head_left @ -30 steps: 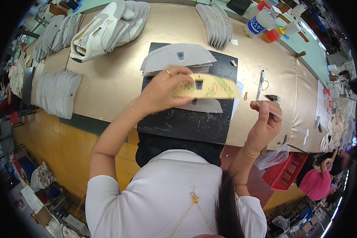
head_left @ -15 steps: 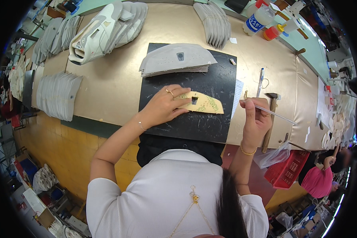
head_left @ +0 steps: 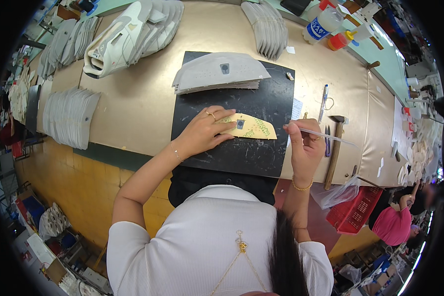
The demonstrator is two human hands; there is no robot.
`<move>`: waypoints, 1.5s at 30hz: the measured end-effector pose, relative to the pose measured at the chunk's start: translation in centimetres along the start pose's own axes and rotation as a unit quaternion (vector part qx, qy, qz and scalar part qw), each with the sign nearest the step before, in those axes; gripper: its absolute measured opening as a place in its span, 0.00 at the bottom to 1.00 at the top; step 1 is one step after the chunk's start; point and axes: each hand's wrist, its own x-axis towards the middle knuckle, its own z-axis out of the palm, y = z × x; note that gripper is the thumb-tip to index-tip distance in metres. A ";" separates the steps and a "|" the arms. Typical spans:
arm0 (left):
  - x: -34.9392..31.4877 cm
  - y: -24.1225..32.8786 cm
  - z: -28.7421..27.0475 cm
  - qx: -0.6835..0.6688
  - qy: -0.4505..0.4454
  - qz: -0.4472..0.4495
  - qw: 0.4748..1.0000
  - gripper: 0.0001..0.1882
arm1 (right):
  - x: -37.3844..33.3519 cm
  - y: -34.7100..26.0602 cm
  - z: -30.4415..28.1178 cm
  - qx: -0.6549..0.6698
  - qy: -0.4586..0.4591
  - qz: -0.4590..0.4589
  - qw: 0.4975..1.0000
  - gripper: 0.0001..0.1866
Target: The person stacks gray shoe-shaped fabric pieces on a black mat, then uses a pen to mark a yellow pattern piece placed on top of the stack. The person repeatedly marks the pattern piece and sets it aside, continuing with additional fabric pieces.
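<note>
Left hand (head_left: 204, 129): fingers and thumb clasped over the nine o'clock end of one yellow template (head_left: 255, 129), near the middle of the black mat (head_left: 222, 160). Template: holed; judged light, stiff, smooth enough to slide; best held down by that end, clear of its opening. Right hand (head_left: 306, 148), at three o'clock: fingertips pinching one thin pale rod (head_left: 330, 135), judged light, slightly bendable. Grey stack (head_left: 202, 74): on mat, twelve o'clock, apart from template. Hammer (head_left: 333, 160): three o'clock, beyond right hand.

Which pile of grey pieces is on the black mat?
The grey pile just beyond the left hand: it alone lies on the black mat. The other grey piles lie on the tan table.
</note>
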 end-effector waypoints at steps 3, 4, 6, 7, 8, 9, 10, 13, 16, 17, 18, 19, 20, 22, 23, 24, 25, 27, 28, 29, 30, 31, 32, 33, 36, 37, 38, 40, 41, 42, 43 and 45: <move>0.0 0.0 0.0 0.012 -0.007 0.005 1.000 0.18 | -0.1 0.2 0.6 -0.005 -0.017 0.019 1.000 0.05; 0.0 0.0 0.0 0.017 -0.004 0.007 1.000 0.18 | 0.0 0.3 0.9 -0.008 -0.024 0.021 0.999 0.05; -0.2 -0.1 0.2 0.028 0.001 0.009 1.000 0.18 | 0.2 0.5 1.6 -0.012 -0.037 0.026 0.999 0.05; -0.3 0.0 0.2 0.038 0.000 0.011 0.999 0.18 | 0.3 0.7 2.0 -0.027 -0.052 0.027 0.998 0.05; -0.2 0.1 0.2 0.049 -0.001 0.013 0.999 0.18 | 0.5 0.8 2.4 -0.041 -0.066 0.029 0.997 0.05; 0.0 0.3 0.3 0.059 -0.003 0.017 0.998 0.18 | 0.6 0.9 2.8 -0.057 -0.079 0.030 0.995 0.05; 0.0 0.4 0.2 0.070 -0.006 0.017 0.997 0.17 | 0.7 1.3 3.5 -0.077 -0.084 0.013 0.993 0.05; 0.2 1.0 0.1 0.095 -0.016 0.013 0.995 0.16 | 1.0 3.1 4.9 -0.134 -0.142 -0.008 0.981 0.05; 0.2 1.4 0.1 0.108 -0.021 0.000 0.994 0.16 | 1.1 4.3 5.8 -0.153 -0.164 -0.001 0.974 0.05; 0.2 1.4 0.0 0.110 -0.021 -0.001 0.994 0.16 | 1.2 4.5 6.0 -0.159 -0.170 0.001 0.973 0.05; 0.2 1.5 0.1 0.111 -0.021 -0.001 0.994 0.16 | 1.2 4.6 6.1 -0.169 -0.171 -0.005 0.971 0.05; 0.2 1.4 0.1 0.111 -0.017 0.001 0.994 0.16 | 1.3 4.7 6.2 -0.179 -0.172 -0.011 0.969 0.05; 0.1 1.3 0.2 0.111 -0.014 0.004 0.994 0.15 | 1.4 4.7 6.3 -0.189 -0.173 -0.016 0.966 0.06; 0.0 1.3 0.3 0.111 -0.010 0.007 0.994 0.15 | 1.4 4.7 6.5 -0.200 -0.179 -0.020 0.963 0.06; 0.0 1.3 0.3 0.112 -0.010 0.007 0.994 0.15 | 1.5 4.7 6.5 -0.206 -0.182 -0.022 0.961 0.06; 0.1 1.3 0.3 0.112 -0.010 0.007 0.994 0.14 | 1.5 4.8 6.5 -0.220 -0.185 -0.042 0.957 0.05; 0.1 1.3 0.3 0.112 -0.010 0.008 0.994 0.14 | 1.4 5.0 6.5 -0.234 -0.188 -0.062 0.952 0.04; 0.1 1.3 0.3 0.112 -0.010 0.009 0.994 0.14 | 1.3 5.0 6.6 -0.260 -0.188 -0.092 0.943 0.03; 0.1 1.3 0.3 0.113 -0.010 0.010 0.994 0.14 | 1.3 4.7 6.8 -0.272 -0.186 -0.101 0.939 0.03; 0.1 1.2 0.4 0.114 -0.009 0.010 0.993 0.14 | 1.2 4.6 6.9 -0.284 -0.184 -0.111 0.935 0.03; 0.1 1.2 0.3 0.114 -0.008 0.011 0.993 0.14 | 1.1 4.6 7.0 -0.283 -0.178 -0.106 0.937 0.03; 0.1 1.3 0.3 0.113 -0.010 0.009 0.993 0.14 | 1.0 4.7 7.0 -0.282 -0.172 -0.102 0.939 0.03; 0.1 1.4 0.3 0.112 -0.012 0.007 0.994 0.14 | 0.8 4.8 7.1 -0.280 -0.166 -0.098 0.940 0.04; 0.1 1.4 0.3 0.112 -0.013 0.004 0.994 0.14 | 0.7 4.9 7.4 -0.294 -0.155 -0.100 0.938 0.04; 0.0 1.2 0.4 0.113 -0.002 0.012 0.993 0.15 | 0.3 5.5 7.9 -0.326 -0.129 -0.112 0.930 0.05; 0.1 1.2 0.3 0.112 -0.004 0.011 0.994 0.15 | 0.3 5.8 8.0 -0.332 -0.125 -0.120 0.927 0.05; 0.1 1.4 0.4 0.111 -0.006 0.011 0.994 0.15 | 0.3 5.9 8.0 -0.338 -0.121 -0.127 0.925 0.05; 0.1 1.4 0.4 0.108 -0.005 0.010 0.994 0.15 | 0.4 5.4 7.5 -0.292 -0.142 -0.106 0.940 0.04; 0.0 1.2 0.4 0.106 -0.002 0.010 0.994 0.15 | 0.4 5.2 7.3 -0.268 -0.153 -0.094 0.946 0.04; 0.0 1.2 0.5 0.101 0.002 0.012 0.995 0.15 | 0.3 5.1 7.3 -0.285 -0.153 -0.120 0.939 0.05; 0.1 1.2 0.5 0.105 -0.001 0.012 0.994 0.15 | 0.1 5.1 7.6 -0.302 -0.153 -0.145 0.930 0.05; 0.1 1.2 0.3 0.116 -0.005 0.012 0.993 0.14 | 0.0 5.1 7.6 -0.314 -0.150 -0.165 0.923 0.05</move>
